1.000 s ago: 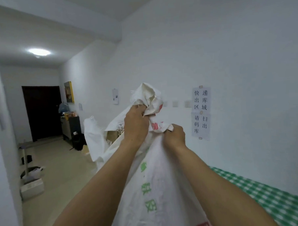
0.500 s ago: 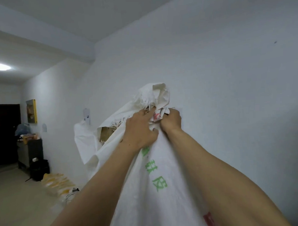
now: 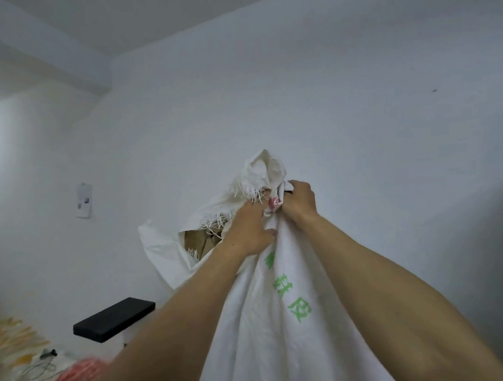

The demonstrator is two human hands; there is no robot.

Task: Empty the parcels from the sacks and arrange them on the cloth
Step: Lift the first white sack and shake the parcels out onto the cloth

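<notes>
A big white woven sack (image 3: 282, 318) with green printed characters hangs in front of me, held up high against the white wall. My left hand (image 3: 247, 229) grips a bunch of its fabric near the frayed mouth. My right hand (image 3: 299, 201) grips the gathered top corner just beside it. Through the open mouth on the left, brown cardboard of a parcel (image 3: 198, 243) shows inside. The checked cloth is out of view.
A black flat-topped object (image 3: 114, 318) stands low at the left by the wall. Yellow and red blurred bags (image 3: 71, 376) and a cable lie on the floor at the lower left. A paper sheet (image 3: 83, 200) hangs on the left wall.
My view has swung up and to the right; the door, the wall notice and the green checked cloth have left the frame. Both hands have moved closer together on the sack's top.
</notes>
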